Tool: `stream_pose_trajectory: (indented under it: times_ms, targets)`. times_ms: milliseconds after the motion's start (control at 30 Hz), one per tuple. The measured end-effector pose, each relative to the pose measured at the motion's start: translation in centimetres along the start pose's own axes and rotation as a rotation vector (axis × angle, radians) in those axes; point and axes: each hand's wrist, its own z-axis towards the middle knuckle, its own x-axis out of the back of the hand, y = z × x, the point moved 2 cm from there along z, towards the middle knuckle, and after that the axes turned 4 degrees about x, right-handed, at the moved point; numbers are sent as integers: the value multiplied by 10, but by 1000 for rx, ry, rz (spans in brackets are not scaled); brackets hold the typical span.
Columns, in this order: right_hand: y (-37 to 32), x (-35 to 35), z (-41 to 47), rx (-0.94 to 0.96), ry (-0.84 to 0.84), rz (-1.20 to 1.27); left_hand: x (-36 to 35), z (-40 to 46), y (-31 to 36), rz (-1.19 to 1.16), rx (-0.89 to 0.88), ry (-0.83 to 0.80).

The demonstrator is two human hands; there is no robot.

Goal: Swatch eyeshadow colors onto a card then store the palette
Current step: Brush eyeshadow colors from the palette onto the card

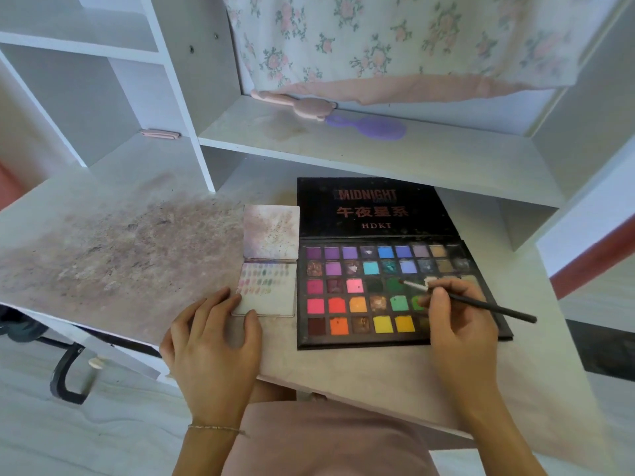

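Right hand [457, 310] pinches brush [474, 302] over palette [385, 297] at centre frame (loading colour); flat left hand [214, 333] steadies card [266, 292].

Matt black palette [378, 214] lid, powdery pans, smudged paper card [271, 297], stained smooth desk [120, 242], floral cloth [395, 39]

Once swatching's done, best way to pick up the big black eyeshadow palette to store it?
Probably close the black printed lid first, which lies flat behind the pans. Then grip the big black eyeshadow palette by its near front edge, coming from the person's side: that edge is bare and faces the hands, with thumb on top and fingers beneath. The left edge is crowded by the small white swatch card.
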Motion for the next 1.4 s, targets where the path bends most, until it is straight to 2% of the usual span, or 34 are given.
stream_pose_trajectory:
  times_ms: [300,733,1233,1400]
  targets:
    - [14,32,5,-49,125,-141,3,-2,2,-24,-9,4]
    - [17,30,8,-69,-18,-267,1,-2,1,-24,-2,-10]
    - [13,30,7,-60,48,-151,1,-2,1,-26,0,12]
    - [4,12,2,-50,2,-66,1,-1,1,-25,0,9]
